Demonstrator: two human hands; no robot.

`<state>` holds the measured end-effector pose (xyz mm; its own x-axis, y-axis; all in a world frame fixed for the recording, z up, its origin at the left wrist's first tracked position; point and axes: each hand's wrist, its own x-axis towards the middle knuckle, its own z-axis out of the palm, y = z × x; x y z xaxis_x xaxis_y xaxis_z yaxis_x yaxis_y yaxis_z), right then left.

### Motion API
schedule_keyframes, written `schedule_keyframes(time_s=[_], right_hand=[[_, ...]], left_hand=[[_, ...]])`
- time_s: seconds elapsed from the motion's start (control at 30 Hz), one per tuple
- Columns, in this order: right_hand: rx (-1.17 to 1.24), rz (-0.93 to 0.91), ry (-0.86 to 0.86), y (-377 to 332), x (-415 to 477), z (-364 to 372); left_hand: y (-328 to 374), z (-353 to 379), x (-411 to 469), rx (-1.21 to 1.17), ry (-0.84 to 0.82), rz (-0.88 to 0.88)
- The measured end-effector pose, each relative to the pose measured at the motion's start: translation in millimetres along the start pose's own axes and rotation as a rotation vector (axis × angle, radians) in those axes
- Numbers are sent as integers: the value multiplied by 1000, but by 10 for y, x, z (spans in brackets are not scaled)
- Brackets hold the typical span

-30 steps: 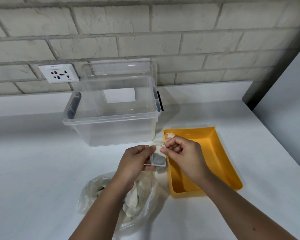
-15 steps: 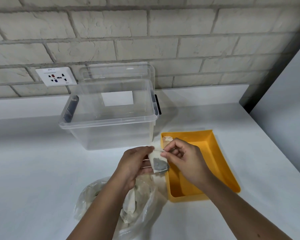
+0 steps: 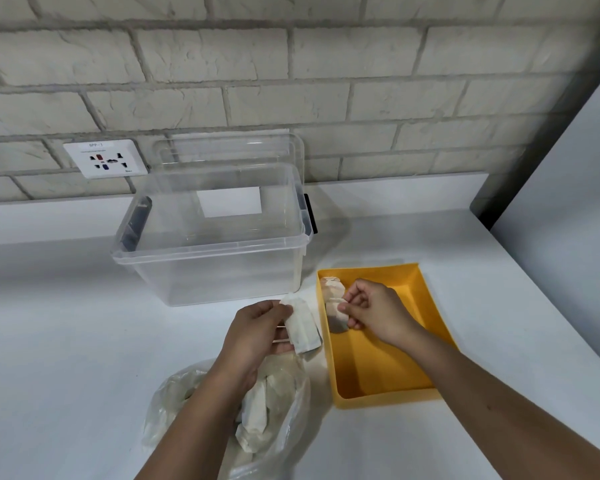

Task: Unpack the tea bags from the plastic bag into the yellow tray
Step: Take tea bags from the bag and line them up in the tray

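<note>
Fingers (image 3: 285, 309) of left hand (image 3: 257, 336) pinch one tea bag (image 3: 303, 329), right hand (image 3: 378, 313) another.

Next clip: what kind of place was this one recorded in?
Likely an indoor work counter or utility room: a plain white countertop runs against a pale brick wall, a wall socket is set low in the bricks, and a clear plastic storage box stands on the counter.

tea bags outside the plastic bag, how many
3: one tea bag in the yellow tray's far corner, one pinched by the right hand, one gripped by the left hand; others may hide.
</note>
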<state>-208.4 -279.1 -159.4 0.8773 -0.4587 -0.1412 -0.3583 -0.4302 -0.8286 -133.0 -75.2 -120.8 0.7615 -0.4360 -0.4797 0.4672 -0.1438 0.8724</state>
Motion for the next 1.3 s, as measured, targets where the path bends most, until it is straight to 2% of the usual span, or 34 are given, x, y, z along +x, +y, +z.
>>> schedule_keyframes(time_s=[0.3,0.43,0.53,0.63,0.97,1.3], right_hand=[[-33,16,136,-6,102,136],[-39,-49,291,-149,-62,58],[139,-47,198,-365,-299,76],[196,-60,86,-424,-402,156],[444,-14,106,-393,-382,129],[558,30,111,-436,-356,30]], left_hand=[[-60,-35,18,22,-19,27],[-55,-16,7,5,-26,51],[-37,32,-1,-15,-45,57],[-25,98,-17,-22,-62,62],[1,87,-39,-81,-158,-12],[-32,95,-9,-105,-136,-19]])
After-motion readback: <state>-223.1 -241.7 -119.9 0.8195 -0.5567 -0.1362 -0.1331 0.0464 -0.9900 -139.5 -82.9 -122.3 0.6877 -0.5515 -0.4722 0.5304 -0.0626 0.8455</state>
